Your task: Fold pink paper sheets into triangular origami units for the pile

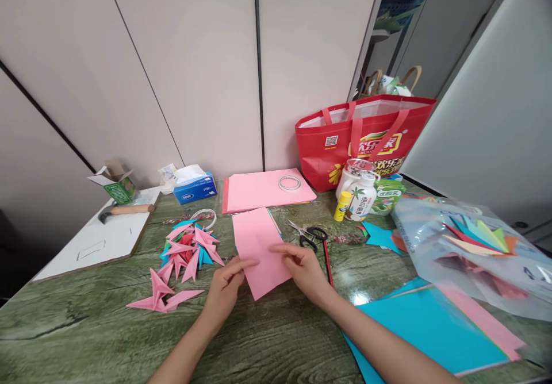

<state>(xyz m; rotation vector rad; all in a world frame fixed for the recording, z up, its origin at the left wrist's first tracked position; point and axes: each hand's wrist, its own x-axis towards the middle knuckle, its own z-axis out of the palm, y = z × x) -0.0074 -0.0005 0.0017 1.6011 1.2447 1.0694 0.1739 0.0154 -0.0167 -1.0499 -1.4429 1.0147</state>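
A pink sheet of paper (pixel 261 240) is held up over the table between my two hands, tilted with a lower corner toward me. My left hand (pixel 226 283) pinches its left edge, fingers lying across the front and thumb beneath. At the right edge my right hand (pixel 304 269) grips it the same way. Left of my left hand lie folded pink paper pieces (pixel 157 296) and a heap of pink, blue and red ones (pixel 190 246). Scissors (pixel 307 235) with black handles and a red pencil (pixel 328 262) rest just beyond my right hand.
Behind stand a blue tissue box (pixel 195 189), stacked pink paper (pixel 254 191) with a tape roll (pixel 290 183), a glue stick (pixel 342 207), a white bottle (pixel 362 200) and a red bag (pixel 319 157). Blue sheets (pixel 425 326) and a plastic bag (pixel 414 229) lie right; a hammer (pixel 127 210) lies left.
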